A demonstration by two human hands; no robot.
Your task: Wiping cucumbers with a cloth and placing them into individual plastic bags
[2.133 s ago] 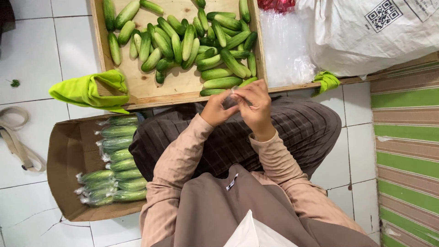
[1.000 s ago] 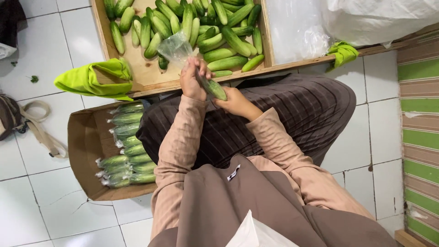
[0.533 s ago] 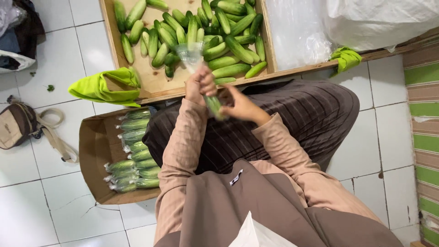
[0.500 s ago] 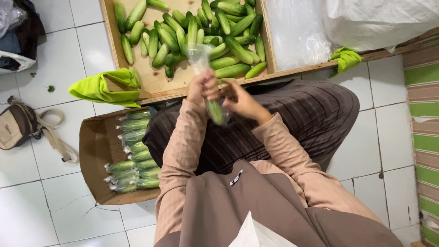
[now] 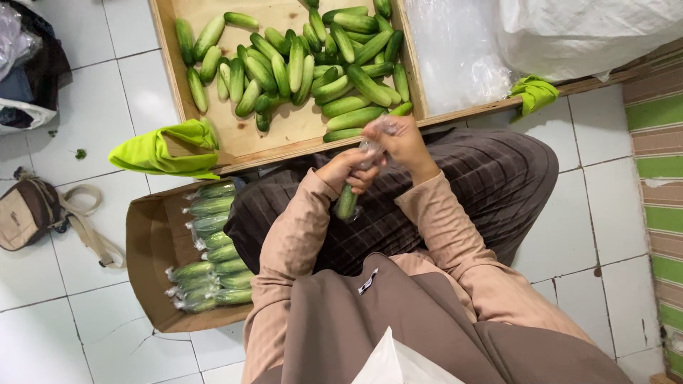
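Cucumber (image 5: 347, 202) now sits lower in its clear bag (image 5: 370, 146); left hand (image 5: 346, 169) grips it; right hand (image 5: 402, 139) pinches the bag's top shut.

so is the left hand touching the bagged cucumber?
Touching. Head view: left hand wraps the bagged cucumber at its upper end, no gap visible.

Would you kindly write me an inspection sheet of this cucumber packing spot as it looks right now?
Surface: white tiled floor; wooden tray on it.
Job's things: one cucumber in a clear plastic bag; loose cucumbers in the tray; bagged cucumbers in a cardboard box.
Clutter: green cloth over the tray corner, another at the right; tan bag.
Grippers: left hand grips the cucumber; right hand pinches the bag top.
Cables: nothing seen.
Surroundings: white sack; striped mat.
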